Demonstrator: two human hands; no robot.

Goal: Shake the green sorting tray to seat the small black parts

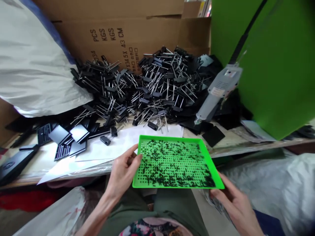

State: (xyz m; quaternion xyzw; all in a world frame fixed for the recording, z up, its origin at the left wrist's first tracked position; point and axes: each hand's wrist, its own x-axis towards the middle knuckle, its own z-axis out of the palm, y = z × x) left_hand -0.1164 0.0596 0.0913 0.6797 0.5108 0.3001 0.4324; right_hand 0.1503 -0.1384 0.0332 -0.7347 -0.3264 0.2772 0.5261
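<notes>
A bright green perforated tray (213, 164) is held level above my lap, at the front edge of the bench. My left hand (124, 168) grips its left side, thumb on the rim. At the lower right corner my right hand (232, 196) is closed on the tray, with the fingers partly hidden behind it. Many tiny black pieces (162, 180), which look like small screws, lie scattered over the tray floor and are thickest along the near edge and lower right corner. Some holes in the floor appear filled with them; which ones, I cannot tell.
Behind the tray rises a heap of black plastic parts with metal rods (157, 82). A grey electric screwdriver (219, 91) hangs at the right, before a green panel (275, 59). Flat black plates (71, 137) and white paper (95, 152) lie left. A white sack (36, 65) bulges at upper left.
</notes>
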